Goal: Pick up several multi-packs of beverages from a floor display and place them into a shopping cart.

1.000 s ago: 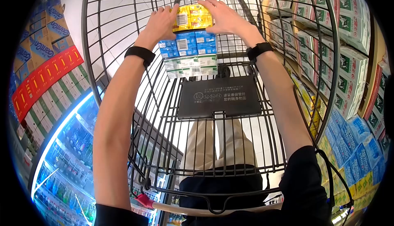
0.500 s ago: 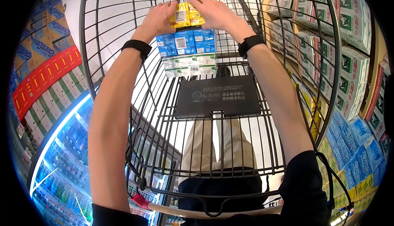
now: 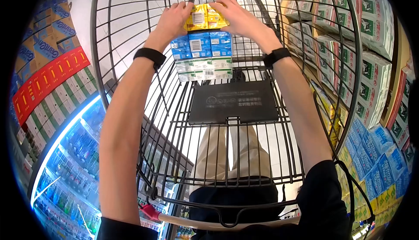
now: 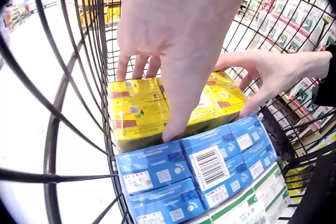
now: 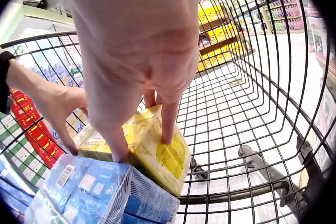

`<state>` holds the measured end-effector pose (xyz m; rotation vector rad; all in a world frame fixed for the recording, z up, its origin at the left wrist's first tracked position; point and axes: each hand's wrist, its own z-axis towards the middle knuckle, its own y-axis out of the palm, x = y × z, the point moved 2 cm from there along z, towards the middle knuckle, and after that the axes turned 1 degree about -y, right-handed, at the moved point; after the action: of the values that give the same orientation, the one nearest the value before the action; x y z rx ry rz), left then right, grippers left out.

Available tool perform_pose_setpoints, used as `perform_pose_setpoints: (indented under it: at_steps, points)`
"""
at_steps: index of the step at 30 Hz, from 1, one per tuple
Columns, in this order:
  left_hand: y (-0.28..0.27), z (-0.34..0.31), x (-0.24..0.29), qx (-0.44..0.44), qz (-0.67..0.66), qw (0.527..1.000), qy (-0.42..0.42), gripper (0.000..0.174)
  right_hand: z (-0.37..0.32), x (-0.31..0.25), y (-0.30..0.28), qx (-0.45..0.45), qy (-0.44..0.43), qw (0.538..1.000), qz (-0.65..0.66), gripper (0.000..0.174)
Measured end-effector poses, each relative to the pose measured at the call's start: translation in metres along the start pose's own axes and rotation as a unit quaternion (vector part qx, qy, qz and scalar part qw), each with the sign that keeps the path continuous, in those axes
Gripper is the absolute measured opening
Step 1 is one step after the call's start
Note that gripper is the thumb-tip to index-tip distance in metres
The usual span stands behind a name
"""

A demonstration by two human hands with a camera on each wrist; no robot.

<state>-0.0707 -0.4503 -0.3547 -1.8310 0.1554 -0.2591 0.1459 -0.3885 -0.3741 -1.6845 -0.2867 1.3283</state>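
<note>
In the head view a plastic-wrapped yellow pack of small cartons [image 3: 198,18] lies in the shopping cart, at the far end of a row of packs. My left hand [image 3: 173,23] grips its left part, thumb on the near side and fingers over the far edge. Across from it my right hand [image 3: 244,20] holds the right part, with a finger [image 5: 169,121] on the wrapped end in the right wrist view. Directly on the near side sits a blue carton pack [image 4: 210,169], right by the left thumb [image 4: 176,113]. Nearer still is a white-and-green carton pack [image 3: 205,68].
Black wire walls of the cart [image 3: 126,35] surround the packs. A dark plastic flap [image 3: 233,102] lies nearer the body. Stacked carton cases [image 3: 371,65] line the right side; a lit drinks fridge [image 3: 70,161] and brown boxes [image 3: 54,26] stand on the left.
Both hands drew closer together on the yellow pack half a second ago, and now sit slightly farther apart. The pack remains beside the blue one. The head view shifted slightly.
</note>
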Motion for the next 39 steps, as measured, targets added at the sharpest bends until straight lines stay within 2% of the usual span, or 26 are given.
perform_pose_setpoints:
  at_steps: [4,5,8,9,12,15,16,17,18,19,20,21,22,23,24,25,26,28,32,34,36,38,39]
  points:
    - [0.0,-0.012,0.021,-0.021,-0.03,0.996,-0.084,0.074,-0.002,-0.006,0.006,0.035,0.063,0.997,0.04,0.075]
    - [0.008,-0.02,0.027,0.011,-0.007,0.997,-0.082,0.083,-0.004,-0.009,0.01,0.006,0.088,0.996,0.019,0.074]
    - [0.028,-0.041,0.053,-0.008,-0.02,0.99,-0.141,0.094,-0.009,-0.019,0.029,0.066,0.103,0.988,-0.095,0.075]
    - [0.03,-0.045,0.06,-0.016,-0.021,0.988,-0.152,0.097,-0.008,-0.023,0.035,0.061,0.126,0.985,-0.101,0.076]
    - [0.032,-0.048,0.065,-0.028,-0.031,0.984,-0.171,0.095,-0.017,-0.045,0.037,0.022,0.173,0.979,-0.106,0.078]
    - [0.018,-0.043,0.067,-0.211,-0.047,0.967,-0.137,0.087,-0.011,-0.07,0.021,-0.126,0.246,0.947,-0.162,0.079]
    - [-0.003,-0.049,0.073,-0.236,-0.178,0.935,-0.198,0.066,-0.016,-0.08,0.018,-0.132,0.269,0.946,-0.127,0.078]
    - [-0.012,-0.046,0.074,-0.3,-0.183,0.931,-0.094,0.048,-0.019,-0.087,0.012,-0.132,0.291,0.943,-0.093,0.078]
    - [-0.005,-0.054,0.078,-0.265,-0.196,0.941,-0.075,0.039,-0.024,-0.103,-0.008,-0.163,0.31,0.935,-0.051,0.075]
    - [-0.035,-0.058,0.093,-0.308,-0.188,0.931,-0.048,0.039,-0.028,-0.116,-0.022,-0.159,0.323,0.932,-0.041,0.071]
    - [-0.039,-0.066,0.097,-0.302,-0.193,0.933,-0.032,0.039,-0.032,-0.127,-0.038,-0.188,0.335,0.923,0.001,0.062]
    - [-0.066,-0.071,0.113,-0.33,-0.134,0.934,-0.031,0.041,-0.037,-0.136,-0.047,-0.185,0.337,0.923,0.014,0.053]
    - [-0.084,-0.079,0.122,-0.316,-0.15,0.937,0.007,0.043,-0.04,-0.146,-0.063,-0.189,0.307,0.932,0.046,0.049]
    - [-0.089,-0.083,0.13,-0.306,-0.144,0.94,0.035,0.046,-0.043,-0.155,-0.071,-0.141,0.294,0.943,0.067,0.048]
    - [-0.076,-0.085,0.132,-0.28,-0.138,0.943,0.115,0.047,-0.044,-0.173,-0.094,-0.14,0.298,0.939,0.095,0.049]
    - [-0.094,-0.094,0.144,-0.273,-0.128,0.946,0.119,0.047,-0.04,-0.184,-0.103,-0.09,0.292,0.947,0.098,0.047]
    - [-0.114,-0.101,0.157,-0.277,-0.137,0.94,0.144,0.049,-0.035,-0.197,-0.118,-0.085,0.299,0.945,0.1,0.047]
    - [-0.183,-0.121,0.193,-0.322,-0.129,0.93,0.125,0.05,-0.039,-0.237,-0.168,-0.053,0.268,0.96,0.061,0.047]
    - [-0.253,-0.175,0.233,-0.229,-0.097,0.948,0.197,0.049,-0.058,-0.288,-0.229,0.046,0.214,0.976,0.002,0.051]
    - [-0.275,-0.21,0.249,-0.165,-0.122,0.952,0.225,0.049,-0.091,-0.325,-0.257,0.081,0.234,0.969,0.024,0.054]
    - [-0.288,-0.244,0.261,-0.153,-0.148,0.941,0.263,0.05,-0.131,-0.35,-0.264,0.105,0.249,0.963,0.025,0.056]
    - [-0.283,-0.275,0.268,-0.16,-0.177,0.928,0.286,0.06,-0.176,-0.365,-0.257,0.115,0.261,0.958,-0.003,0.057]
    - [-0.287,-0.293,0.275,-0.164,-0.159,0.936,0.266,0.064,-0.201,-0.374,-0.254,0.091,0.29,0.953,-0.004,0.057]
